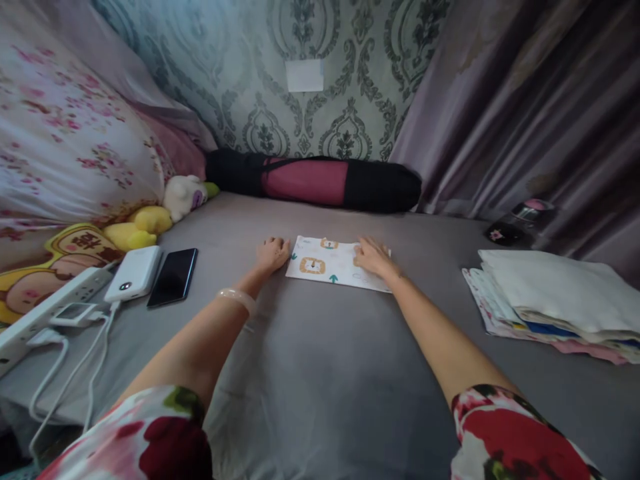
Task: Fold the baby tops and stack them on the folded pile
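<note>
A folded white cloth (337,263) printed with lion faces and small green leaves lies flat on the grey sheet (320,347) in front of me. Beside its left edge, my left hand (274,254) rests palm down on the sheet, fingers loosely stretched forward; a pale bangle (237,300) circles that wrist. On the cloth's right part, my right hand (374,257) lies with its fingers extended, covering some of the print. Neither hand grips anything that I can see.
At right stand a stack of folded cloths (575,287) and a dark bottle (515,223). On the left are a black phone (173,277), a white power bank (133,273), a power strip (50,317) with cables, and plush toys (185,197). A black-and-pink roll bag (310,181) lines the wall.
</note>
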### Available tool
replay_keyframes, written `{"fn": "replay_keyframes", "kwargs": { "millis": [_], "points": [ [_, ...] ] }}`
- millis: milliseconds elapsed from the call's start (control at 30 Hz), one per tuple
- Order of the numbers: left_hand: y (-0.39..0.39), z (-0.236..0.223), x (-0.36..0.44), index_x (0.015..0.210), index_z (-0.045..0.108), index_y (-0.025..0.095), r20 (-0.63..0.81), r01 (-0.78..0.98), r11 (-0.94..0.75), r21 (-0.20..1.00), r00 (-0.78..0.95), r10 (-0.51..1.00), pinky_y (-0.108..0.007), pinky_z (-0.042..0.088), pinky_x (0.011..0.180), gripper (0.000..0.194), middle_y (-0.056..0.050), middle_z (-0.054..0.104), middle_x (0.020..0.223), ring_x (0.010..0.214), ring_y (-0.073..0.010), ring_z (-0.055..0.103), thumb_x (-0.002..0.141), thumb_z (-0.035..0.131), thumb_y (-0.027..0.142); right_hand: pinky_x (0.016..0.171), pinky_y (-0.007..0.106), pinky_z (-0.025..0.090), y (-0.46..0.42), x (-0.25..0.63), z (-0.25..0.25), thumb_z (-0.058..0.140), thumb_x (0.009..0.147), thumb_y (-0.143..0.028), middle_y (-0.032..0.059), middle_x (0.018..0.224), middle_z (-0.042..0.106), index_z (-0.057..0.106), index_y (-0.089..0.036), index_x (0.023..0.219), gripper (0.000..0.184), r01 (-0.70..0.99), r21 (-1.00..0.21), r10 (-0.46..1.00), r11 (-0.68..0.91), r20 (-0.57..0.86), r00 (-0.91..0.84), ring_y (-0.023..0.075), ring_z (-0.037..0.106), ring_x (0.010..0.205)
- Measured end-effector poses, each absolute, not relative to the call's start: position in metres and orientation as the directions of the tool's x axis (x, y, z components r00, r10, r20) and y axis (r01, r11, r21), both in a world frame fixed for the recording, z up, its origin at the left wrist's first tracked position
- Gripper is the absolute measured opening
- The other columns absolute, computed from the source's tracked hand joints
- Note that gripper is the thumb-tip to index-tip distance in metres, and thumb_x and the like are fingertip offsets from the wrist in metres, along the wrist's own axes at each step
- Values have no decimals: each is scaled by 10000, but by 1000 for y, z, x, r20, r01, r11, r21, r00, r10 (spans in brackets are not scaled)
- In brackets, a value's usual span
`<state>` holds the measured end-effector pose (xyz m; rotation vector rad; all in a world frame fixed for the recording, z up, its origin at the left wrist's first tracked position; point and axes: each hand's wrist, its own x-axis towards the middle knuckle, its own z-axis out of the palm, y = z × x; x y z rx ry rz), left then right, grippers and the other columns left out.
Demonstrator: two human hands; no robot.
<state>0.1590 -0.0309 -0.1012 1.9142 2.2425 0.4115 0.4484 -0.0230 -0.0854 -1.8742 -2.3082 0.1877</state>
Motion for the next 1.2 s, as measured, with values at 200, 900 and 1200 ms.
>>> {"fn": "replay_keyframes", "kwargs": {
  "millis": [200, 900, 1200],
  "points": [
    [6, -85, 183, 1219, 588, 202, -33, 958, -23, 285, 34, 999, -484, 413, 982, 392, -167, 608, 1285, 1190, -320, 556, 875, 484, 359, 979, 427, 372, -12, 494, -90, 338, 970, -267, 179, 1248, 574, 628, -144, 1165, 370, 982, -105, 987, 156, -25, -159, 285, 517, 1184],
    [26, -53, 192, 973, 688, 215, -115, 939, -193, 283, 234, 966, -372, 462, 869, 274, -68, 717, 940, 947, -240, 622, 728, 566, 224, 697, 213, 459, -7, 508, -44, 577, 764, -183, 49, 1035, 715, 698, -179, 1046, 306, 925, -324, 967, 197, -92, -238, 180, 647, 902],
    [-2, 27, 179, 988, 664, 124, 101, 798, -349, 492, 346, 933, -274, 438, 746, 272, -47, 657, 859, 812, -164, 586, 742, 585, 209, 683, 239, 465, -27, 529, 16, 610, 782, -158, 56, 938, 717, 690, -139, 989, 223, 812, -512, 958, 280, 101, -267, 173, 638, 820]
  ]
}}
